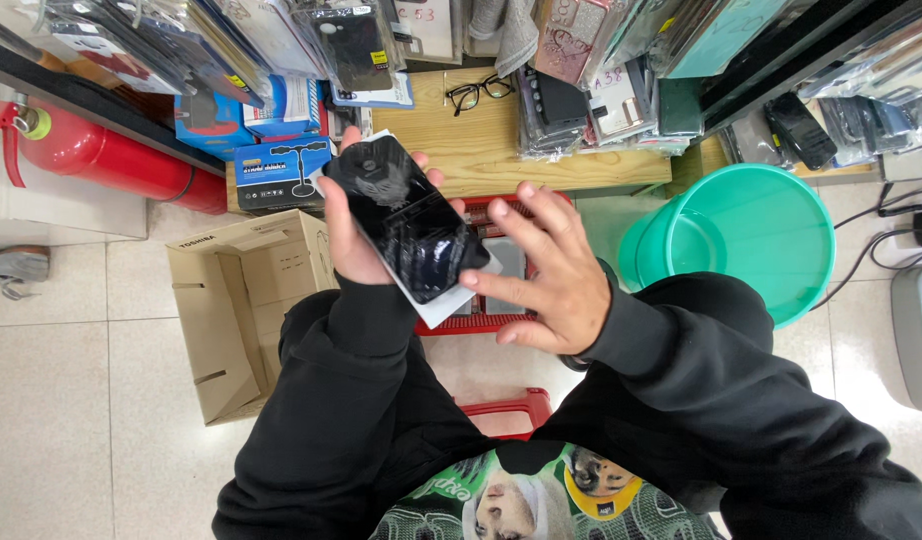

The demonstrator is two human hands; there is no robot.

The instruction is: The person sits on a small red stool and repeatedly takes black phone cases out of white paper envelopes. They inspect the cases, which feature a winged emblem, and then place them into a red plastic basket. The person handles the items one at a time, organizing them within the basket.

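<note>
The left hand (pixel 353 235) cups a black phone case (pixel 406 225) from behind, fingers curled round its far edge and thumb side on the near one, so the case sits tilted in the palm with a white backing card showing under its lower edge. The right hand (pixel 541 270) is spread wide, fingers splayed; its thumb tip touches the case's lower right corner, while the other fingers hover free, gripping nothing.

Directly under the hands sits a red plastic stool (pixel 501 320). At 9 o'clock from them stands an open cardboard box (pixel 241 300); at 3 o'clock, a green bucket (pixel 751 235). At 12 o'clock a wooden shelf (pixel 481 145) carries a pair of glasses (pixel 478 92), with packaged phone cases (pixel 581 90) hanging above it. At 10 o'clock lies a red fire extinguisher (pixel 101 155).

The likely risk: the case rests on one palm only, tilted, and its glossy face looks slippery. A push from the right thumb could slide it off the card and onto the stool or floor.
</note>
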